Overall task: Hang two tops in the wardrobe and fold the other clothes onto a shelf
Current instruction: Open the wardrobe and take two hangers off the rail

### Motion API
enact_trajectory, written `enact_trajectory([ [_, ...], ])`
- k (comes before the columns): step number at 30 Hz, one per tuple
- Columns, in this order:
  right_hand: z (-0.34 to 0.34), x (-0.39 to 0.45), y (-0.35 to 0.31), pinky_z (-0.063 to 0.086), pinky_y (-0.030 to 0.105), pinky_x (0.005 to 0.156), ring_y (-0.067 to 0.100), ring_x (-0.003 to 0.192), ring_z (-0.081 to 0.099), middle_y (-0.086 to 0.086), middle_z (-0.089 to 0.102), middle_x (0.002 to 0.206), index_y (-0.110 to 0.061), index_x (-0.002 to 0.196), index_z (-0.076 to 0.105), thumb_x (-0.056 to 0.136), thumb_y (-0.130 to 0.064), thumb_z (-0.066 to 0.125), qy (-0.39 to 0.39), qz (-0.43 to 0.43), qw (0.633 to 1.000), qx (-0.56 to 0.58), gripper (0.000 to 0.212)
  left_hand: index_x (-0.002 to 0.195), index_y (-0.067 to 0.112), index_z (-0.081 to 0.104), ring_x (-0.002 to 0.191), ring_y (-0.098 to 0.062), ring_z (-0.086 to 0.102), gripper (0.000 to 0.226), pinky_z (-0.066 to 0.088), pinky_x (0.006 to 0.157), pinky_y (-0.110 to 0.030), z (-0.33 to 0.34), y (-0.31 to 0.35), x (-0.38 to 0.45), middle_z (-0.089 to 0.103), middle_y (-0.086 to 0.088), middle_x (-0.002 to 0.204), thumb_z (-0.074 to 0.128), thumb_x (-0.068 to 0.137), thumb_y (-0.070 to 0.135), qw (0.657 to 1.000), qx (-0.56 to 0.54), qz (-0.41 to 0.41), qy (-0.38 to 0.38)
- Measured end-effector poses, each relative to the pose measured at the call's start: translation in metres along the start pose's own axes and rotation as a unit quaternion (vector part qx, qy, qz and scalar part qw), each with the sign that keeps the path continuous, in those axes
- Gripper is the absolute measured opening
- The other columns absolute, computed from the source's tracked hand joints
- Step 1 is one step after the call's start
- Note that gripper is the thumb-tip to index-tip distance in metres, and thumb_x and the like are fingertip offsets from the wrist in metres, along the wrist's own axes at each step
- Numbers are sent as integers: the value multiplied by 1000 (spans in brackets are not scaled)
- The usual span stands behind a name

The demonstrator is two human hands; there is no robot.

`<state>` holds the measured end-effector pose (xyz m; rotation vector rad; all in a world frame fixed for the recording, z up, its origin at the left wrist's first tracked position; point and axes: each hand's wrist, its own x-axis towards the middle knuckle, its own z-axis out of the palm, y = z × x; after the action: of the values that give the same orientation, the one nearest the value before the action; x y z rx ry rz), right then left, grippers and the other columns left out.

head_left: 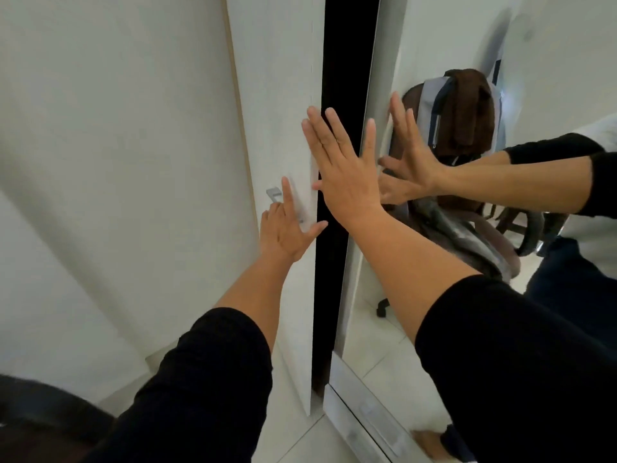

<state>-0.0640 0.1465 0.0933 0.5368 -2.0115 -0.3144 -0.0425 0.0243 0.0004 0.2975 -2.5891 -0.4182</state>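
Standing ajar, the white panelled wardrobe door [280,95] and mirrored door [417,245] are showing a dark gap. Both hands, left [287,225] and right [344,172], are pressing flat, fingers spread, gripping nothing. Clothes are lying out of sight; whether anything is hung or folded cannot be told.

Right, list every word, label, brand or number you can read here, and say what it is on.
None can be read. The white wardrobe door, its metal handle, the mirrored door and the reflected backpack on the chair show no print. Both hands, left hand and right hand, are bare.
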Motion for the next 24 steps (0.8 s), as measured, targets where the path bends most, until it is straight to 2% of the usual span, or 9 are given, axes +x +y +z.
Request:
enact_trajectory([
  [4,-23,6,-31,5,59,112,20,148,8,-2,6,160,-17,151,0,77,-60,61,-22,-3,999,41,105,149,14,-17,111,-26,52,102,36,100,-36,-18,-32,-15,54,-13,126,49,86,58,1000,21,-10,0],
  [8,-45,21,-66,-2,59,112,22,148,-2,0,-4,161,-18,151,-8,78,-71,50,-61,4,992,107,107,147,18,-21,111,-24,52,98,37,103,-39,-47,-73,-28,54,-8,126,49,88,53,999,35,-8,-25],
  [10,-52,29,-86,-4,58,111,22,148,-3,0,-3,161,-20,151,-8,77,-73,49,-59,-6,991,118,108,146,22,-24,118,-24,51,96,34,107,-48,-61,-92,-35,52,-7,131,48,89,52,998,45,-12,-36],
  [12,-58,37,-107,-4,58,110,23,148,-3,0,-3,161,-22,150,-9,76,-74,49,-56,-15,989,137,108,146,22,-24,130,-24,43,91,24,113,-53,-74,-110,-43,44,-7,142,45,92,47,997,55,-24,-46],
  [17,-69,68,-160,-1,58,113,19,147,-9,-6,-9,160,-26,149,-17,82,-63,54,-73,-75,968,227,104,142,10,-31,136,-20,38,96,17,117,-47,-99,-159,-55,43,-6,145,49,94,35,998,60,-35,0],
  [19,-68,81,-177,-4,57,114,16,147,-8,-9,-7,160,-25,149,-15,84,-58,55,-77,-84,958,263,101,138,7,-35,142,-19,27,99,11,118,-44,-104,-184,-54,31,-7,153,50,95,31,997,69,-41,16],
  [21,-63,97,-194,-7,56,113,16,147,-8,-10,-5,160,-24,149,-14,85,-55,55,-80,-90,949,292,99,133,9,-40,147,-16,11,100,6,118,-43,-110,-207,-51,10,-7,159,50,95,30,995,82,-45,32],
  [24,-49,124,-225,-7,56,113,15,147,-10,-9,-8,160,-25,150,-12,85,-52,55,-76,-102,939,320,97,131,14,-39,147,-14,-5,96,2,118,-43,-120,-238,-41,-11,-2,160,49,96,29,992,98,-66,45],
])
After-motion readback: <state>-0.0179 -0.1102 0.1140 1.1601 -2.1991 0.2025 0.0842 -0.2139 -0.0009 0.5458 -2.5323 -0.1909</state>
